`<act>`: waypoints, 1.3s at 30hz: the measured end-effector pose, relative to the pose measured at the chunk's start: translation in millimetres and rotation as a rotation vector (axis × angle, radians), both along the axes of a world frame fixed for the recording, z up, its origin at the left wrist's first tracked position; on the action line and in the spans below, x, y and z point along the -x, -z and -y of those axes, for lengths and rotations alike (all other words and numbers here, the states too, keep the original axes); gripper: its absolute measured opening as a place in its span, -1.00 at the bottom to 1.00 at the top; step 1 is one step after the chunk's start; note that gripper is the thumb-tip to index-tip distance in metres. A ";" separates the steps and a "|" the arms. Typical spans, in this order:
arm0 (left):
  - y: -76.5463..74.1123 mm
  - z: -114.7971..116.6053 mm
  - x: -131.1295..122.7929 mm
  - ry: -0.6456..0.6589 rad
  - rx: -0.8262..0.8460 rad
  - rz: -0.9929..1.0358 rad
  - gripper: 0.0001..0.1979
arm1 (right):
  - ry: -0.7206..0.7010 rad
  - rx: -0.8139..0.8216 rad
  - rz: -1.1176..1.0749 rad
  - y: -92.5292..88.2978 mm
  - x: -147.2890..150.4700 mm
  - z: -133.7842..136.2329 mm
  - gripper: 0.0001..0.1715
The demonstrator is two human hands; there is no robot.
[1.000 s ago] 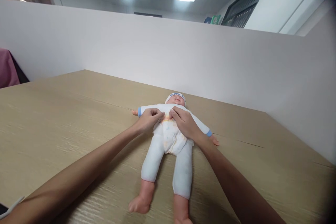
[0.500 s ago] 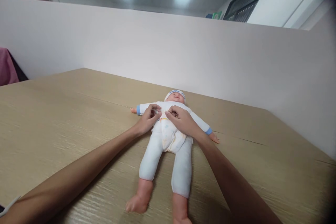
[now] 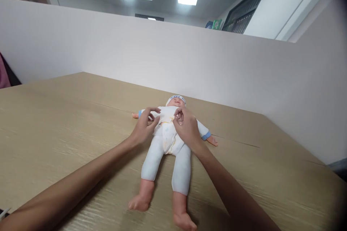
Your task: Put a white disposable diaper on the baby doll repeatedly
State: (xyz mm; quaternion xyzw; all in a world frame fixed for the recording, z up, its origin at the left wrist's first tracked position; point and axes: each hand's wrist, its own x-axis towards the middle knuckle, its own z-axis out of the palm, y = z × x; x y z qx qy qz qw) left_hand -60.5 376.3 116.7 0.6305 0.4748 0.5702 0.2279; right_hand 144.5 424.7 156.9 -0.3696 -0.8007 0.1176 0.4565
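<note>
A baby doll (image 3: 177, 168) lies face up on the wooden table (image 3: 67, 122), head away from me. It wears a white suit with blue cuffs, a white hat and a diaper (image 3: 167, 139). My left hand (image 3: 142, 128) hovers by the doll's waist on its left side, with forefinger and thumb arched apart and nothing clearly between them. My right hand (image 3: 187, 128) rests on the doll's belly, its fingertips pinched together at the diaper's top edge near the chest. Both hands cover part of the doll's torso and arms.
A white partition wall (image 3: 108, 50) stands along the table's far side and right side. A seam runs across the tabletop behind the doll. Something pink (image 3: 2, 75) shows at the far left edge.
My left hand has lifted off the doll's waist and its fingers have spread. My right hand has bunched its fingertips higher on the diaper. The view has shifted slightly right.
</note>
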 end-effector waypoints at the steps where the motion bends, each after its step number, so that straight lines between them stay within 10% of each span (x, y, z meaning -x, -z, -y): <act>1: -7.0 12.8 0.9 0.052 -0.044 -0.048 -0.75 | 0.007 -0.038 0.002 -3.0 -3.2 15.2 -0.90; 5: -22.0 61.2 5.4 0.413 -0.076 -0.434 -0.73 | -0.188 0.062 0.100 -2.6 -26.2 87.6 -0.91; 9: -11.7 79.5 7.8 0.443 -0.011 -0.726 -0.72 | -0.310 0.209 0.323 20.6 -52.8 128.4 -0.80; 19: 0.0 69.1 -15.0 0.134 0.222 -0.614 -0.58 | 0.113 0.355 0.204 36.1 -42.8 122.8 -0.86; 39: 17.5 69.7 -15.0 0.186 0.036 -0.467 -0.79 | 0.102 0.192 0.198 51.5 -35.7 128.0 -0.90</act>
